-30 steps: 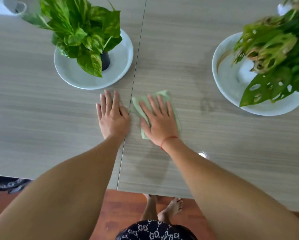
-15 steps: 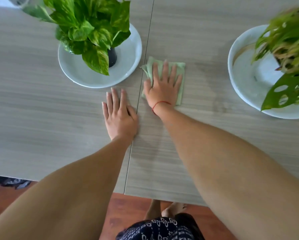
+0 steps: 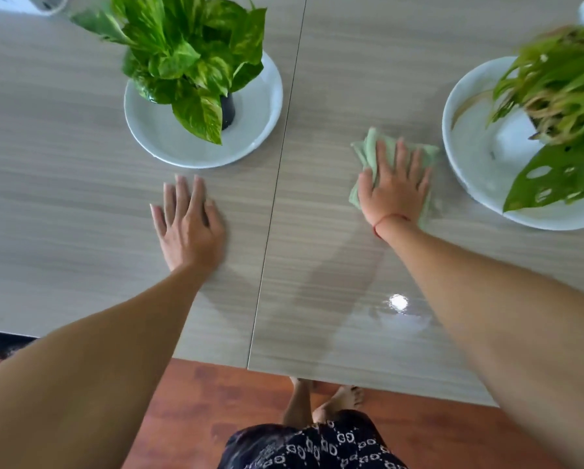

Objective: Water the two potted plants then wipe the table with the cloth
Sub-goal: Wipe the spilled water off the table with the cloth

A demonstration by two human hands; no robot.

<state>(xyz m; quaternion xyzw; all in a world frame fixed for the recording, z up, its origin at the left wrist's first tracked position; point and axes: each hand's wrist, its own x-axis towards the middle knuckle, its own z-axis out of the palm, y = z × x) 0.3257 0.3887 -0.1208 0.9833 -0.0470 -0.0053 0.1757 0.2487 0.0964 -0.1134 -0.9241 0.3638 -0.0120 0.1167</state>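
A folded pale green cloth (image 3: pixel 368 148) lies on the grey wood-grain table (image 3: pixel 64 204), just left of the right plant's saucer. My right hand (image 3: pixel 393 186) presses flat on the cloth with straight fingers. My left hand (image 3: pixel 189 225) rests flat on the bare table below the left plant. A leafy green potted plant (image 3: pixel 189 52) in a dark pot stands in a white saucer (image 3: pixel 250 130) at the upper middle. A second plant (image 3: pixel 561 96) with holed leaves stands in a white saucer (image 3: pixel 470 154) at the right edge.
A seam (image 3: pixel 277 184) runs down the table between my hands. Damp streaks and a light glare (image 3: pixel 399 302) show near the front edge. A white object (image 3: pixel 43 1) sits at the top left corner. Red-brown floor (image 3: pixel 189 401) lies below the table edge.
My right hand has slid the cloth from beside my left hand up toward the left saucer, then right to the right saucer. My left hand stays flat on the table.
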